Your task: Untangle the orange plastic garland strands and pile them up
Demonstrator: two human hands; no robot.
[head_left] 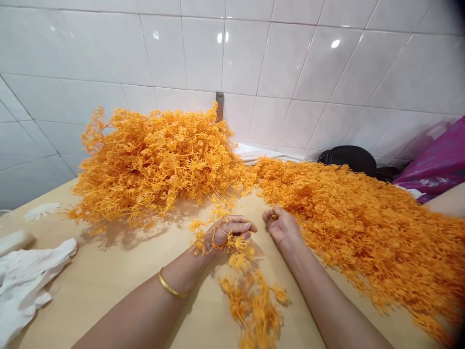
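My left hand (232, 230), with a gold bangle (170, 285) on its wrist, is closed on an orange plastic flower sprig (241, 254). Parts of the sprig loop over the wrist and hang below the palm. Its lower cluster (254, 305) is blurred above the table between my forearms. Just to the right, my right hand (281, 225) has its fingers curled at the edge of a spread pile of orange sprigs (363, 218); what they hold, if anything, is hidden. The two hands are apart.
A taller heap of orange sprigs (156, 165) stands at the back left of the table (127, 286). White cloth (32, 276) lies at the left edge. Against the tiled wall (247, 58) are a black case (348, 160) and a purple bag (432, 160).
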